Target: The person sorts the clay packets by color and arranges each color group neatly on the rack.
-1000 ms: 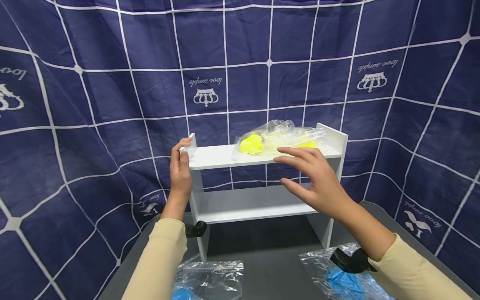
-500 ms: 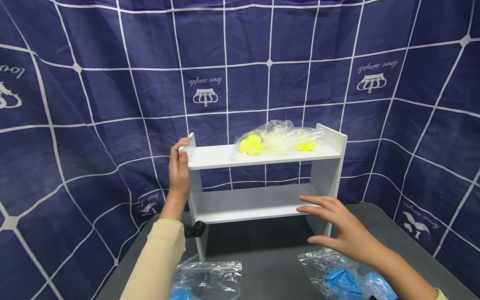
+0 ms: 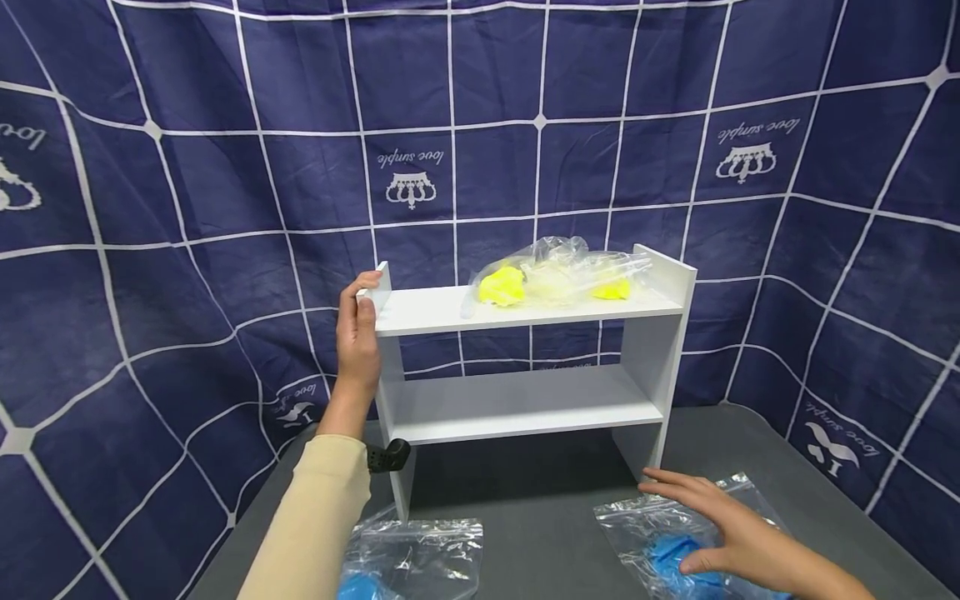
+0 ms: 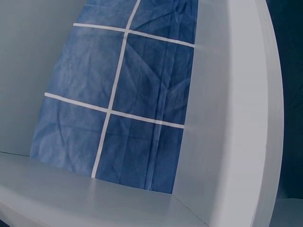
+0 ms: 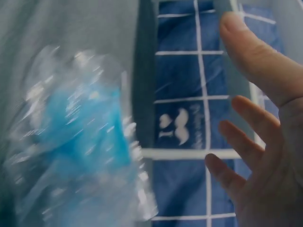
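Observation:
My left hand grips the upper left side panel of a white two-tier shelf, its fingers over the panel's top edge. That hand does not show in the left wrist view, where the shelf's white boards fill much of the picture. At lower right, my right hand is spread open, thumb apart from the fingers, over a clear zip bag with crumpled blue stuff inside. In the right wrist view the blurred bag lies beside the open hand, with nothing between the fingers.
Clear bags with bright yellow contents lie on the shelf's top board. Another zip bag with something blue sits at the front left of the dark grey table. A navy gridded curtain hangs behind and along the sides.
My right hand has come down from in front of the top board, past the lower board, to above the blue-filled bag at lower right. The left hand keeps its hold on the shelf.

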`<state>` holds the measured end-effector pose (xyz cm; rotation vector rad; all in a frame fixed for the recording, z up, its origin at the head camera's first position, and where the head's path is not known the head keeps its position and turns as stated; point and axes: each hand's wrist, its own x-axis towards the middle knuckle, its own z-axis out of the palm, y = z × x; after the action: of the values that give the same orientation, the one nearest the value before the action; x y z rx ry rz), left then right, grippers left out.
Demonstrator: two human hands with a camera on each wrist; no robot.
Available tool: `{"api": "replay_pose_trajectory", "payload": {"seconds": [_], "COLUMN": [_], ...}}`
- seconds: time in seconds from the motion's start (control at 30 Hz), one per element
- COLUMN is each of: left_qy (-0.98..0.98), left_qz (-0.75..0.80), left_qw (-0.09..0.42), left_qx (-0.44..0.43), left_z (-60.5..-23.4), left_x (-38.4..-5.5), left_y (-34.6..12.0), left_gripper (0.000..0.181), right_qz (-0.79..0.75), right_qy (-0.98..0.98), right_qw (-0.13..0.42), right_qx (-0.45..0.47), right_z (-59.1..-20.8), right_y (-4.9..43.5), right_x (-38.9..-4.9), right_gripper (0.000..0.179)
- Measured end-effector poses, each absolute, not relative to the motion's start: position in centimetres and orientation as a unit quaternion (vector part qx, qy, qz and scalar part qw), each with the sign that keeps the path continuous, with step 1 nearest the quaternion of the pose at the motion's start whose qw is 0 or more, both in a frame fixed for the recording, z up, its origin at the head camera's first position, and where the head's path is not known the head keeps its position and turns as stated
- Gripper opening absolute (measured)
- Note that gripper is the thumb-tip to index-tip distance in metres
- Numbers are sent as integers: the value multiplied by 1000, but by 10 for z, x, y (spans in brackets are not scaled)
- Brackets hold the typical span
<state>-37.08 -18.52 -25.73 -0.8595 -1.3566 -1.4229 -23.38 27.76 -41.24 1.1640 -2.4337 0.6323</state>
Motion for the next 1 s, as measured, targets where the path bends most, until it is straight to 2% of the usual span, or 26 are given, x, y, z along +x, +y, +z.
{"api": "replay_pose_trajectory", "payload": {"seconds": [0.13,0.37,0.6,0.8,1.0], "left_qy": [-553,-554,-557,-559,-555], "left_qz": [-582,-582,-587,-588,-586], "left_qw": [480,479,470,468,472], "left_qx": [-354,-353,-351,-352,-355], "left_z": [-257,-258,-259,-258,-257], "left_x": [-371,-370,-369,-370,-371], "left_y": [-184,-184,-184,-185,-185], "left_gripper": [27,28,28,28,28], "right_qz": [203,155,135,186,159], "right_qy": [-864,-877,-862,-875,-871], "right_qw": [187,161,199,135,177], "right_qx": [421,424,445,426,430], "right_z": [-429,-460,-485,-490,-494], "right_y": [292,312,318,323,322], "right_x": [-234,-239,-248,-247,-253], "right_gripper": [92,90,81,73,69]}}
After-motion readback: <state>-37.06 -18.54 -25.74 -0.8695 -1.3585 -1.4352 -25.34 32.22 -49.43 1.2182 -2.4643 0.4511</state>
